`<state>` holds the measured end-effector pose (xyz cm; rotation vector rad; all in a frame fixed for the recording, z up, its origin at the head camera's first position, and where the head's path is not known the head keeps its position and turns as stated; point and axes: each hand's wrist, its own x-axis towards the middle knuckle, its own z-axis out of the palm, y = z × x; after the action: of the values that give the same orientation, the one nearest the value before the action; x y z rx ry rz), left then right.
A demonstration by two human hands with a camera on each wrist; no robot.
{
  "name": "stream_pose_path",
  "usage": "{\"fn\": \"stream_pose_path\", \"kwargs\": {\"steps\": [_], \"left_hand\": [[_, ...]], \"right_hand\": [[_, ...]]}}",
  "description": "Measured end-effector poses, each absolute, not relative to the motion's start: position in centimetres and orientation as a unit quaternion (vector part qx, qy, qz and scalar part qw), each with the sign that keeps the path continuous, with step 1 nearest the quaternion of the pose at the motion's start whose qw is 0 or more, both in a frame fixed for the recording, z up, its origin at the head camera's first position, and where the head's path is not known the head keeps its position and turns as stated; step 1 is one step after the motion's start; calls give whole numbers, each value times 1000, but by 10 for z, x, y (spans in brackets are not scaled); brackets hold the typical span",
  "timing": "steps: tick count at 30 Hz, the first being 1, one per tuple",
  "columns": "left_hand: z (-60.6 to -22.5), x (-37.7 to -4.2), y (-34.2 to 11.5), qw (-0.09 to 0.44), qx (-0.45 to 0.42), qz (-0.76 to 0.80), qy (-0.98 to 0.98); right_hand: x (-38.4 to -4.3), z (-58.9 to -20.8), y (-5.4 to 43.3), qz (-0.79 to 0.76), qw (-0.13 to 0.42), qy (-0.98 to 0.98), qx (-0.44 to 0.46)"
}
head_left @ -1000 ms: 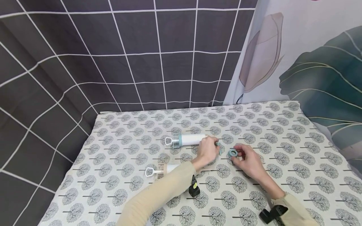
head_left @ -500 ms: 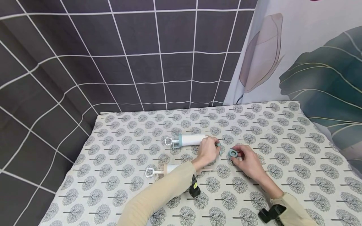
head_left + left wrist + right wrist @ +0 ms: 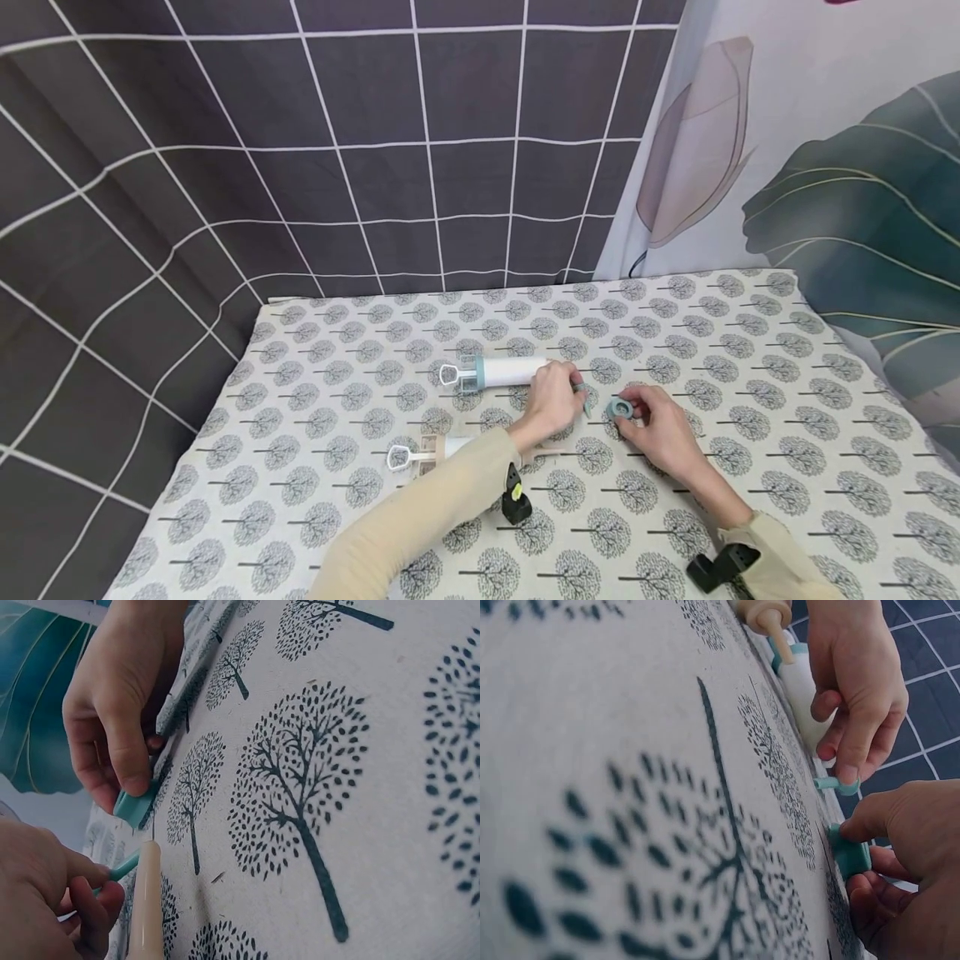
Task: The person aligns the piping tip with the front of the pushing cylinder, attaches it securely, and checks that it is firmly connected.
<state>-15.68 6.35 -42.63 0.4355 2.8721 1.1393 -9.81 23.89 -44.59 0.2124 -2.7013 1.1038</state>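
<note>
My left hand (image 3: 553,396) pinches a small teal nozzle (image 3: 846,785) between thumb and fingers, its thin end pointing away from the palm. Just to the right, my right hand (image 3: 660,429) holds a teal ring cap (image 3: 620,408) by its edge, its round opening visible from above. A small gap separates the two teal parts. Behind the left hand lies a white tube (image 3: 512,371) with a teal collar, a clear finger grip and a white loop-handled plunger, like a large syringe; its right end is hidden by that hand.
A second syringe-like tube (image 3: 455,446) with a peach collar lies nearer, partly covered by the left sleeve (image 3: 427,508). Its peach nozzle (image 3: 148,900) sticks out past the left wrist. The tree-print cloth (image 3: 330,492) meets a dark grid curtain (image 3: 360,167) behind.
The teal nozzle in the left hand has turned slightly, its thin end swinging a little to the right. Both hands otherwise stay in place with the same parts.
</note>
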Motion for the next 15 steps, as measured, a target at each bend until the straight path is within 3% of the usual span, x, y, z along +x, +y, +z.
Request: {"fn": "stream_pose_path", "kwargs": {"steps": [15], "left_hand": [[-423, -153, 51, 23, 136, 412, 901]], "right_hand": [[-96, -447, 244, 393, 99, -912, 61]]}}
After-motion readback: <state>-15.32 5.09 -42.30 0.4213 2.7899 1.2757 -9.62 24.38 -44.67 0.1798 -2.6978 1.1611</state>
